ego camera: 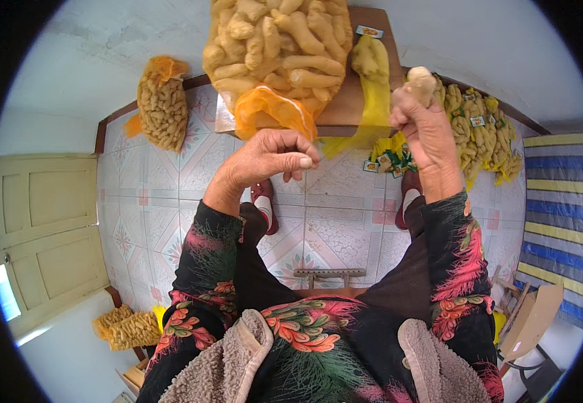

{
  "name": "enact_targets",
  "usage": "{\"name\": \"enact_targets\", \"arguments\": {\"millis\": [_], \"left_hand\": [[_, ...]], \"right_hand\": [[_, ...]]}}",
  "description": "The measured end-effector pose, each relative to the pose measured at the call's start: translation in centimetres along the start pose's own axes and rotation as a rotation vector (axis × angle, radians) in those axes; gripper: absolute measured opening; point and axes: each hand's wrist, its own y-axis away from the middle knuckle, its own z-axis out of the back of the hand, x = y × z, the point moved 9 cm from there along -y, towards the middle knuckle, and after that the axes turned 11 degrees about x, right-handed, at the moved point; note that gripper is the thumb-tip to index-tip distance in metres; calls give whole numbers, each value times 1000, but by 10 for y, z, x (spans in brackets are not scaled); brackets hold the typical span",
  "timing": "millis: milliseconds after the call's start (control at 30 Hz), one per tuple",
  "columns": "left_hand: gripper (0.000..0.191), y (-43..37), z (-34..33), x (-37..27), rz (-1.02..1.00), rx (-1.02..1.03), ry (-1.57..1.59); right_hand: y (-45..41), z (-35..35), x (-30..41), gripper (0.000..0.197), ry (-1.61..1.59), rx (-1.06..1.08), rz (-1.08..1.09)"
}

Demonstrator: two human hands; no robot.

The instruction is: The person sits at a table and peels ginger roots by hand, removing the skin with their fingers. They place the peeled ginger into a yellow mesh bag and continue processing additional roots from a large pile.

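Note:
Raised at the right, my right hand (424, 126) grips a pale piece of ginger (422, 83) between its thumb and fingers. My left hand (273, 156) hovers near the table's front edge, its fingers curled in and no object visible in them. Beyond it, a large orange mesh bag (276, 55) full of ginger rests on a low brown table (362, 108), its loose mouth towards me. Beside this bag lies a yellow mesh net (370, 60) with ginger in its far end; its loose tail hangs over the front edge, close to my left fingertips.
Green-and-yellow labelled nets (392, 158) hang at the table's front right. Filled nets of ginger (477, 128) are piled by the right wall. Another ginger sack (163, 106) stands at left, with more ginger bags (132, 330) behind. A striped sheet (563, 211) lies right.

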Motion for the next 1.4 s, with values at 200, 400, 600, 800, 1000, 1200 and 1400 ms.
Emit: {"name": "enact_targets", "arguments": {"millis": [200,400,600,800,1000,1200,1400], "left_hand": [[25,-20,-21,16,153,127,-44],[25,-38,-36,20,218,162,-107],[33,-68,-74,32,175,163,41],[33,-69,-91,47,264,262,-118],[27,-59,-75,42,265,194,-218],[20,-9,27,9,286,-234,-1144],[24,18,71,2,158,-686,-923]], "right_hand": [[13,34,37,31,-226,25,177],[23,49,44,36,-10,-46,104],[37,1,-11,38,325,223,-244],[35,8,-20,42,324,155,-212],[9,-4,-63,62,122,141,-208],[-16,-21,-87,70,170,170,-147],[-19,-33,-72,41,924,29,32]]}}
